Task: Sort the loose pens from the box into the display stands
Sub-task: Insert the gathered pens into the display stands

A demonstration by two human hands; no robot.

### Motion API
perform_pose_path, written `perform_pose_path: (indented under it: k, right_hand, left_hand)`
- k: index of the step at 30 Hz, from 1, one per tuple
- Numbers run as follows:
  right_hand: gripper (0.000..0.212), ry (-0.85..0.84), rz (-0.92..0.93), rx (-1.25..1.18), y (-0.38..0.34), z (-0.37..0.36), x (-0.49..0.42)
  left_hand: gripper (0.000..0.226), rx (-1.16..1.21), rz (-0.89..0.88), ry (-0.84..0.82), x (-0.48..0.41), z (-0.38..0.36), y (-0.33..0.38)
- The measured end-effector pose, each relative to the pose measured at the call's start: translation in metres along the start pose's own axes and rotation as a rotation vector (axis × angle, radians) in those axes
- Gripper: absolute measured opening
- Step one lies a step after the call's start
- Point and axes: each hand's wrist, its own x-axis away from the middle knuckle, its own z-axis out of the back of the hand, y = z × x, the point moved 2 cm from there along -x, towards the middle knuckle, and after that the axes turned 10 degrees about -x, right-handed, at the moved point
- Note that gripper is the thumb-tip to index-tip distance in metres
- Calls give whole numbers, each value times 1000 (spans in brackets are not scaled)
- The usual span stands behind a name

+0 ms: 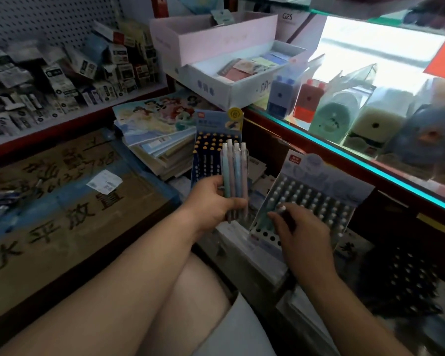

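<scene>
Since it's sitting furthest left, carton (62, 201): lying flat and just taking up room, not part of the sorting as far as I can tell.
Notebooks (154, 140): piling up in a slanted stack behind the hands, right next to the blue stand.
Blue stand (211, 155): leaning back with yellow-tipped pens filling its holes, so it's looking pretty full to me.
Left hand (211, 201): curling fingers and thumb round the pens, acting as the holder so the other hand is free to work.
Pens (234, 173): four pastel ones, standing upright in that grip, side by side with their tops up, which is making them easy to pick off one at a time.
Single pen (281, 209): getting pinched near its white top, angling down at the near left corner of the grey stand.
Right hand (306, 237): hovering low over the front rows, fingertips pressing together on that pen; I'm guessing it's going for one of the empty front holes.
Grey stand (326, 199): tilting back toward the person, mostly filled, with dark open holes showing along the front.
Dark stand (406, 278): sitting in shadow lower right, holding white-tipped pens.
Counter (370, 165): running along the right, teal edge glowing.
Box: can't tell which one the loose pens belong to.
</scene>
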Motion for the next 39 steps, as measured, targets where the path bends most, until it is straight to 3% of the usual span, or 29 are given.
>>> perform_pose_path:
  k: [12,21,36,39]
  right_hand:
    - [26,-40,75,259,-9,-15,-15]
    - [31,-237,-6,460,-26,-19,-29]
    - [37,-191,-138,442,-12,-17,-31]
    - [34,-188,-200,302,-14,-9,-31]
  left_hand:
    - [40,19,22,12,0,3,-5]
    - [43,8,25,21,1,4,-4]
    - [41,-79,-1,-68,6,0,-2]
    - [46,-94,-7,-96,7,-1,-2]
